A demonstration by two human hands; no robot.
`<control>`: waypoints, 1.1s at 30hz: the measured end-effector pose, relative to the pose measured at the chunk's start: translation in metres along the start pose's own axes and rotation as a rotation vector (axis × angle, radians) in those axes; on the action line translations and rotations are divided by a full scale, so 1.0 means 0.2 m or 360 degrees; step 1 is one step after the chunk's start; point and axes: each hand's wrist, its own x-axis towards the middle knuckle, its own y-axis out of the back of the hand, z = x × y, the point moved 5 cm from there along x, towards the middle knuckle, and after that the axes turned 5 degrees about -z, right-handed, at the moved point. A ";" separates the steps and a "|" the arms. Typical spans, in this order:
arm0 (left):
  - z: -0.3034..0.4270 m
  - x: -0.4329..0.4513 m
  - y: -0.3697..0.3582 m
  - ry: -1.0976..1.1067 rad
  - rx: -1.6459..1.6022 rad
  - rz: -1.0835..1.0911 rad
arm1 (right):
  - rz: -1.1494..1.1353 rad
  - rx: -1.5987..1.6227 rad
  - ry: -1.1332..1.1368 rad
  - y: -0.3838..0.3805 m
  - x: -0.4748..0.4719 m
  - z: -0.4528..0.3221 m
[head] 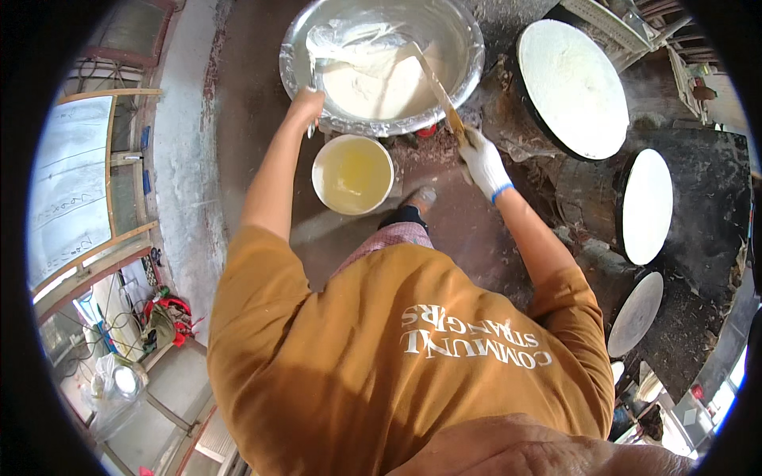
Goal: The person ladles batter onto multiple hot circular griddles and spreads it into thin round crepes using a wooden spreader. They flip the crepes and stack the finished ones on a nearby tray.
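A large metal basin (473, 44) holds thick pale batter (372, 89), with smears up its inner wall. My bare left hand (306, 108) grips the metal handle of a ladle (312, 62) at the basin's left rim. The ladle's head is coated with batter and hard to make out. In my right hand (483, 156), which wears a white knit glove with a blue cuff, is a long flat wooden spatula (439, 89). Its far end lies over the batter. Just below the basin stands a white bucket (321, 193) with yellowish liquid inside.
On the right, a round griddle (574, 89) is covered by a white layer. Another griddle (647, 208) also looks white, and a greyer one (636, 315) sits nearer me. A pale wall ledge (184, 178) runs along the left. My shoe (422, 197) is on the floor beside the bucket.
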 end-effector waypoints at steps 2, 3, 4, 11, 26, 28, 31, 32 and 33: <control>0.02 0.14 -0.02 0.0082 0.0159 0.0020 | -0.0048 0.0237 -0.0155 -0.03 0.11 -0.05; 0.04 0.19 -0.04 0.0127 0.0295 0.0023 | -0.0015 0.0284 -0.0159 -0.03 0.17 -0.06; 0.03 0.22 -0.07 0.0200 0.0189 0.0065 | 0.0015 0.0331 -0.0161 -0.03 0.21 -0.07; 0.05 0.43 -0.64 0.0452 -0.0788 -0.0181 | -0.0136 -0.1149 0.0384 -0.18 0.42 -0.01; 0.86 -0.26 -0.74 -0.0396 -0.2837 -0.1190 | -0.0111 -0.1139 0.0717 -0.05 -0.07 -0.12; 1.08 -0.44 -0.63 -0.0539 -0.2844 -0.1091 | -0.0059 -0.1131 0.0717 -0.04 -0.16 -0.26; 1.38 -0.70 -0.40 -0.0916 -0.2865 -0.1086 | 0.0018 -0.1159 0.0847 0.01 -0.22 -0.49; 1.46 -0.75 -0.33 -0.1051 -0.2866 -0.1147 | 0.0085 -0.1135 0.0979 0.04 -0.23 -0.58; 1.57 -0.83 -0.26 -0.1183 -0.2858 -0.1232 | 0.0170 -0.1113 0.1104 0.10 -0.26 -0.66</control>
